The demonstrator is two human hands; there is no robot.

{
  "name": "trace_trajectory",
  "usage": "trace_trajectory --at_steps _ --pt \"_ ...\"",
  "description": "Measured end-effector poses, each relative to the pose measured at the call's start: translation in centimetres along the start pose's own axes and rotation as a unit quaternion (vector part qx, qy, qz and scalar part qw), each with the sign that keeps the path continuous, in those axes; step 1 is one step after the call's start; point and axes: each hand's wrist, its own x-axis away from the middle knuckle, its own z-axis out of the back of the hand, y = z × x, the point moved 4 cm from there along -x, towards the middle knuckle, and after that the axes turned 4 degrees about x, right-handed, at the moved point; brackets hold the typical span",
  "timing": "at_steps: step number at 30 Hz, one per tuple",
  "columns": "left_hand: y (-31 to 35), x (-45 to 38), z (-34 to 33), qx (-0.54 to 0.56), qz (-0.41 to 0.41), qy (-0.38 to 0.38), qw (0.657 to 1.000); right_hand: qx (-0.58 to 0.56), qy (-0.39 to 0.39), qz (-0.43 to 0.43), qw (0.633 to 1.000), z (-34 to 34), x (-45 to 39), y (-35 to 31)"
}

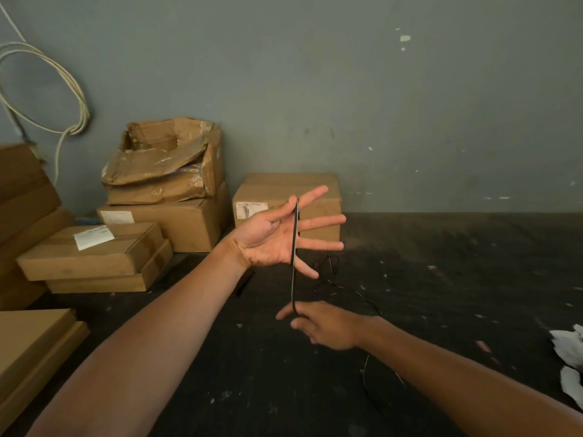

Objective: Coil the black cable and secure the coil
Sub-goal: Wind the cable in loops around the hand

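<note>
My left hand (271,239) is raised palm up with its fingers spread; the thumb pins the end of the black cable (295,234) against the index finger. The cable drops straight across the palm down to my right hand (325,324), which pinches it from above, a little blurred. Beyond the right hand the thin cable trails in loose loops over the dark floor (334,279), and another stretch lies near my right forearm (366,373). No coil has formed on the left hand.
Stacked cardboard boxes (164,200) stand against the grey wall at left, with one closed box (287,203) behind my left hand. A white cable coil (47,89) hangs on the wall. Flat cartons (31,351) lie at near left, white scraps (568,351) at right.
</note>
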Motion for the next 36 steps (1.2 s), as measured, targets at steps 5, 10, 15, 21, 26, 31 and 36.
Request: trace_trajectory --at_steps 5,10,15,21,26,31,36 --pt "0.7 0.8 2.1 0.014 -0.021 0.043 0.999 0.070 -0.026 0.061 0.995 1.4 0.9 -4.3" --pt "0.0 2.4 3.8 0.022 -0.016 0.077 0.997 0.081 0.020 0.087 0.993 5.0 2.2 -7.2" --pt "-0.9 3.6 4.2 0.063 -0.020 0.080 0.995 0.071 0.101 0.065 0.990 10.3 3.4 -8.0" --pt "-2.3 3.9 3.6 0.010 0.044 0.086 0.995 0.038 0.116 0.037 0.992 15.0 3.8 -8.1" --pt "-3.6 3.1 1.7 -0.046 0.098 0.029 0.994 0.173 0.157 0.024 0.972 18.7 3.2 -8.3" --pt "-3.9 2.4 -0.2 -0.047 0.129 -0.022 0.990 0.184 0.261 0.026 0.947 21.1 3.0 -6.6" --pt "-3.9 1.9 -2.4 -0.033 0.115 -0.072 0.990 0.111 0.283 0.010 0.953 18.1 2.8 -2.2"
